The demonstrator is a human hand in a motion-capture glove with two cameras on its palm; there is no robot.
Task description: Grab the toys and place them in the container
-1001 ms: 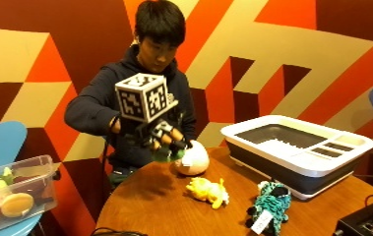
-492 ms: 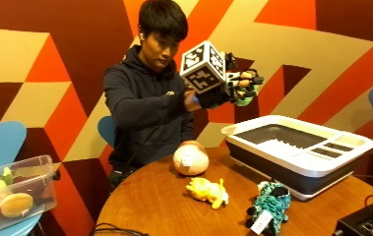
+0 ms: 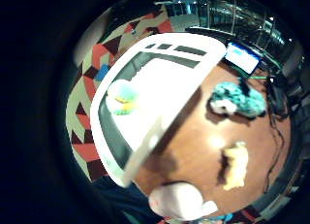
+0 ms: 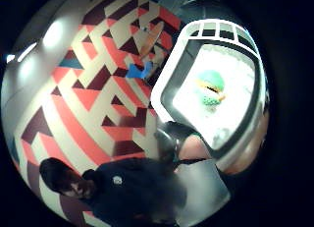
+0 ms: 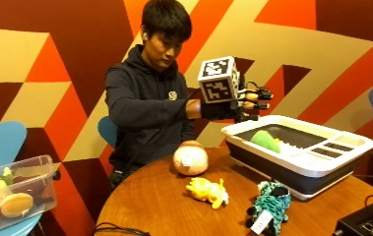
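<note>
My gloved right hand (image 5: 241, 105) hovers above the near left corner of the white-rimmed dark container (image 5: 304, 162), fingers spread and holding nothing. A green toy (image 5: 264, 140) lies inside the container, below the hand; both palm views show this green toy (image 3: 122, 98) (image 4: 211, 89) on the pale floor inside the container rim (image 3: 160, 122). On the round wooden table (image 5: 160, 206) lie a pink round plush (image 5: 190, 158), a yellow plush (image 5: 207, 191) and a teal striped plush (image 5: 269, 204).
A clear plastic bin (image 5: 12, 196) holding several toys sits on a blue chair at the left. A black device (image 5: 369, 221) with cables stands at the table's front right. The person stands behind the table.
The hand carried the green toy up from beside the pink plush and across to the container. It has let go; the toy now lies inside the container.
</note>
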